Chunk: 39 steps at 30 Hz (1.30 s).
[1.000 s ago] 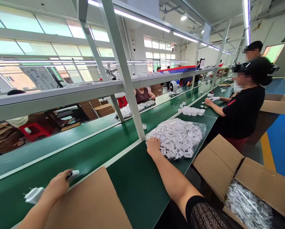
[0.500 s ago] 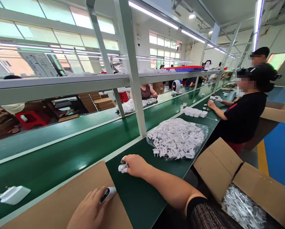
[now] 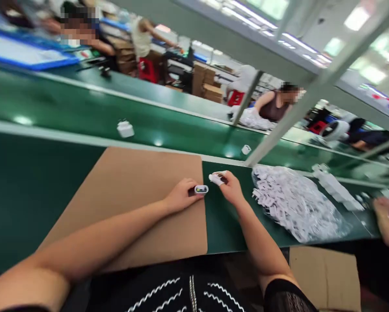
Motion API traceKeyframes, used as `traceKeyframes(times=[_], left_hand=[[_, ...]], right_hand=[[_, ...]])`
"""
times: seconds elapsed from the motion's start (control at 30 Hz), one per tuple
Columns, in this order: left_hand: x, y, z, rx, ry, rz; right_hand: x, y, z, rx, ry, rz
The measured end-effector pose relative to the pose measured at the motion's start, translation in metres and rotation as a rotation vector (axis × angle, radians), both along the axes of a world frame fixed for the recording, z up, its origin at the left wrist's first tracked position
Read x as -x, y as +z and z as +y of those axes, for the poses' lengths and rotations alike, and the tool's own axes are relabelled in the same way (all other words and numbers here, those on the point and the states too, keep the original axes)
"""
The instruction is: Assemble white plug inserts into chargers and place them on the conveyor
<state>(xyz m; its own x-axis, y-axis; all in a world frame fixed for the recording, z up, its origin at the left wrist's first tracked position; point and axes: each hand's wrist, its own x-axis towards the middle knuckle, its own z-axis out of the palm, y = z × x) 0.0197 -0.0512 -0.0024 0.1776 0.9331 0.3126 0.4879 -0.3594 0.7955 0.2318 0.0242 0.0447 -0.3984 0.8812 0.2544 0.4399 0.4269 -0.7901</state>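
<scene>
My left hand (image 3: 180, 196) rests on the right edge of a brown cardboard sheet (image 3: 132, 203), fingers closed round a small white device with a dark window (image 3: 201, 189). My right hand (image 3: 230, 187) is just beside it over the green table, pinching a small white plug part (image 3: 215, 178). The two hands are almost touching. A clear bag full of white plug parts (image 3: 295, 203) lies to the right of my right hand.
A white charger block (image 3: 125, 128) and a smaller white piece (image 3: 246, 149) lie on the green conveyor belt (image 3: 83, 112) beyond the cardboard. A slanted shelf post (image 3: 279, 130) rises behind my hands. Other people work across the line; a co-worker's hand (image 3: 381, 207) shows at the right. A cardboard box (image 3: 324, 273) is lower right.
The view has swung left and down. My right hand brought a white part from the bag towards my left hand; my left hand slid along the cardboard to meet it.
</scene>
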Motion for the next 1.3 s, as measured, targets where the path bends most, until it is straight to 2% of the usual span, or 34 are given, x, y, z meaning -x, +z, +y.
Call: traceKeyframes(times=[0.1, 0.2, 0.43, 0.67, 0.77, 0.9, 1.03, 1.13, 1.23, 1.3], left_hand=[[0.005, -0.006, 0.007, -0.014, 0.029, -0.022], [0.004, -0.01, 0.009, -0.017, 0.041, -0.02], [0.003, -0.013, 0.008, -0.043, -0.008, -0.037], [0.004, -0.011, 0.007, 0.016, 0.026, -0.063], [0.006, -0.005, 0.007, 0.03, 0.016, -0.052], [0.0, 0.004, -0.006, 0.03, -0.025, -0.017], [0.008, -0.01, -0.005, 0.064, -0.006, 0.009], [0.016, -0.021, 0.004, 0.089, 0.013, 0.055], [0.016, -0.024, 0.003, 0.102, 0.049, 0.09], [0.015, -0.024, 0.0, 0.108, 0.061, 0.101]], right_hand=[[0.012, 0.016, -0.008, 0.0, 0.189, -0.059], [0.019, 0.022, -0.02, -0.083, 0.285, -0.208], [0.021, 0.012, -0.022, -0.242, 0.263, -0.389], [0.023, 0.009, -0.023, -0.173, 0.303, -0.351], [0.027, 0.01, -0.023, -0.173, 0.258, -0.375], [0.026, 0.012, -0.038, -0.129, 0.186, -0.379], [0.029, 0.0, -0.041, -0.04, 0.194, -0.262], [0.032, -0.011, -0.035, 0.082, 0.11, 0.024], [0.032, -0.016, -0.036, 0.186, 0.011, 0.273], [0.031, -0.016, -0.037, 0.177, -0.022, 0.306]])
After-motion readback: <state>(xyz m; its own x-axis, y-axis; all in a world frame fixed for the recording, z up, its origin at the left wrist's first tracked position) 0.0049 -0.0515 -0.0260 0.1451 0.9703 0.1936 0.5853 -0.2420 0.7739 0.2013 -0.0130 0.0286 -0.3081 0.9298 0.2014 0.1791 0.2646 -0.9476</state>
